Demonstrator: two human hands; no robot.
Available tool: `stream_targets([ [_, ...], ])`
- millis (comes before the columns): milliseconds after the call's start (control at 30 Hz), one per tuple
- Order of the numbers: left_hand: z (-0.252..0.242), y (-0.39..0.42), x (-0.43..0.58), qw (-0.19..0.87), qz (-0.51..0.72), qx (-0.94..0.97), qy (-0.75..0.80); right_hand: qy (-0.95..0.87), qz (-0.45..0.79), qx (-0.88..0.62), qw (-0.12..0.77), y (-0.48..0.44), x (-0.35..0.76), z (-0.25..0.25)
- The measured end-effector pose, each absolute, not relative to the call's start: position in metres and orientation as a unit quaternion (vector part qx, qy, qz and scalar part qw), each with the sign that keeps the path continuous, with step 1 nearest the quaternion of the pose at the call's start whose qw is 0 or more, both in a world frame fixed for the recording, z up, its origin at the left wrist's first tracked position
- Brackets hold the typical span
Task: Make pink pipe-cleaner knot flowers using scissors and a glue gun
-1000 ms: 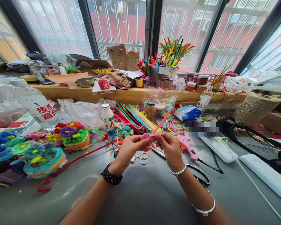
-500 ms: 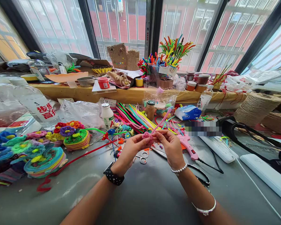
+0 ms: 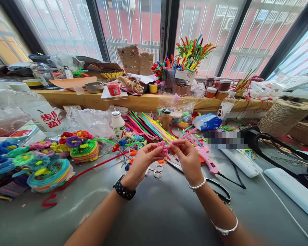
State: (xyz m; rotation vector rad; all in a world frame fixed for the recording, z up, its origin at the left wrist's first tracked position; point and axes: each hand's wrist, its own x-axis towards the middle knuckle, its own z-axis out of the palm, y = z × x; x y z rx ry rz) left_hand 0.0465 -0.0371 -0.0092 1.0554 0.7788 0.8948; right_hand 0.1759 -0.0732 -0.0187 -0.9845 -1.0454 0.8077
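Observation:
Between my two hands is a pink pipe-cleaner flower [image 3: 163, 148] made of small loops. My left hand [image 3: 146, 160] pinches its left side between thumb and fingers. With thumb and forefinger, my right hand [image 3: 188, 158] grips the pink pipe cleaner where it leaves the loops. Small scissors [image 3: 157, 171] lie on the table just below my left hand. Larger black-handled scissors [image 3: 222, 193] rest partly hidden under my right wrist. A pink hot glue gun [image 3: 207, 160] lies to the right of my right hand.
Loose pipe cleaners [image 3: 146, 128] are heaped behind my hands. Finished fuzzy flowers and coiled discs [image 3: 51, 174] are piled at left. A white bottle [image 3: 118, 125], a brown jar [image 3: 165, 119] and a tissue pack [image 3: 207, 121] stand farther back. White power strips [image 3: 242, 162] and a cord lie right.
The loose pink pipe-cleaner end that pointed up and right now lies lower, near my right fingers. The looped flower has turned, showing more loops. Both hands keep their pinch.

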Motion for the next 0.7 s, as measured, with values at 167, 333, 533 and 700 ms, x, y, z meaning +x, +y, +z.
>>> stream_targets([
  [167, -0.0109, -0.0353, 0.0454, 0.672, 0.424, 0.490, 0.359, -0.576, 0.147, -0.533, 0.602, -0.0761, 0.1760, -0.0207],
  [333, -0.0104, -0.0350, 0.0460, 0.661, 0.419, 0.502, 0.369, -0.669, -0.039, -0.529, 0.521, -0.0773, 0.1775, -0.0202],
  [533, -0.0089, -0.0348, 0.0453, 0.653, 0.408, 0.512, 0.381, -0.724, -0.103, -0.505, 0.458, -0.0785, 0.1789, -0.0214],
  [700, -0.0071, -0.0346, 0.0442, 0.654, 0.423, 0.508, 0.368, -0.740, -0.110, -0.490, 0.447, -0.0805, 0.1776, -0.0215],
])
